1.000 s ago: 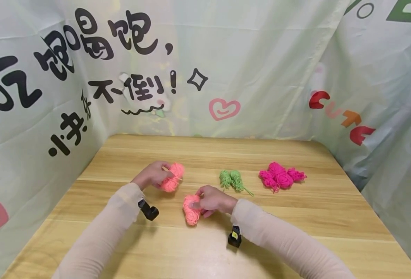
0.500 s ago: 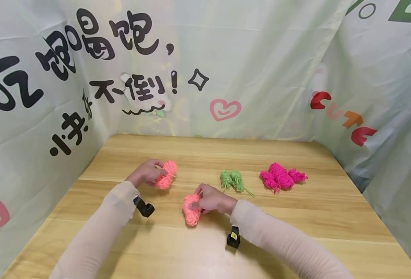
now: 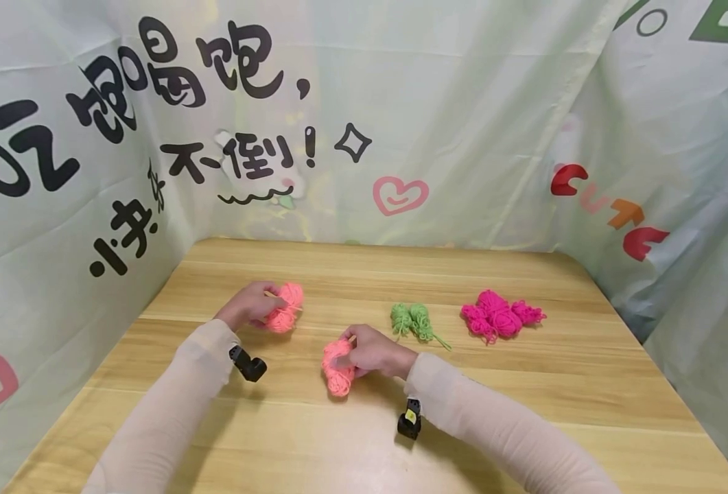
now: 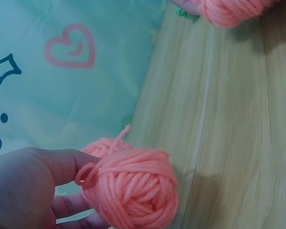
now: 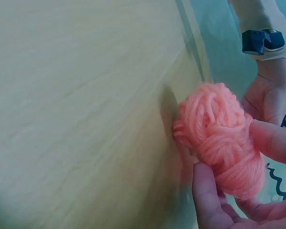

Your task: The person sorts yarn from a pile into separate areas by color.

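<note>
My left hand (image 3: 250, 303) pinches a coral-pink yarn bundle (image 3: 285, 308) at the left of the table. In the left wrist view that bundle (image 4: 133, 186) shows a thick rounded end, a narrow middle by the thumb and a loose strand sticking up. Nearer the front, my right hand (image 3: 379, 350) grips a second coral-pink yarn bundle (image 3: 338, 369), thumb on one side and fingers on the other. The right wrist view has this bundle (image 5: 221, 138) close up, its strands wound into two lobes. The two bundles are apart.
To the right of my hands lies a green yarn bundle (image 3: 412, 321) with a loose tail. Farther right is a magenta yarn bundle (image 3: 501, 315). The wooden table (image 3: 512, 439) meets printed curtains (image 3: 462, 137) at the back and sides.
My left hand has moved left and slightly back with its coral-pink yarn bundle, widening the gap between the two bundles. My right hand with its bundle has hardly moved.
</note>
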A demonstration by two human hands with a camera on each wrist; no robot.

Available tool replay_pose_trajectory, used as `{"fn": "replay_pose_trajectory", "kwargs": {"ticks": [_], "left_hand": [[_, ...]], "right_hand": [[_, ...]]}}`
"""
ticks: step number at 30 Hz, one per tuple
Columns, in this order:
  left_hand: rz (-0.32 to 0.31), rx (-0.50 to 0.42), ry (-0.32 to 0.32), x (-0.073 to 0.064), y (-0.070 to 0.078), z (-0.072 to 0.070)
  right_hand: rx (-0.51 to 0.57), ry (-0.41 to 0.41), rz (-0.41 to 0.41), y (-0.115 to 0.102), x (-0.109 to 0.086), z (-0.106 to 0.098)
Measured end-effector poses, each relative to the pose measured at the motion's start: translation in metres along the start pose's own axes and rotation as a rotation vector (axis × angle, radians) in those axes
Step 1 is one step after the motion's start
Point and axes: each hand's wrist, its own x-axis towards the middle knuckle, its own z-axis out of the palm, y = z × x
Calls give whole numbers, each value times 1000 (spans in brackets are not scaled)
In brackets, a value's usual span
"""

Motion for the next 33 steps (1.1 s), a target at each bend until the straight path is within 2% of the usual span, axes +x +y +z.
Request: {"fn": "replay_pose_trajectory", "kwargs": {"ticks": [16, 23, 33], "left_hand": [[-23, -44, 0, 5, -11, -6], [-45, -96, -14, 6, -13, -6], [-70, -53, 20, 2, -21, -7]], "right_hand": [[69, 11, -9, -17, 21, -9], [106, 14, 6, -22, 35, -12], [174, 14, 2, -23, 54, -1]]}}
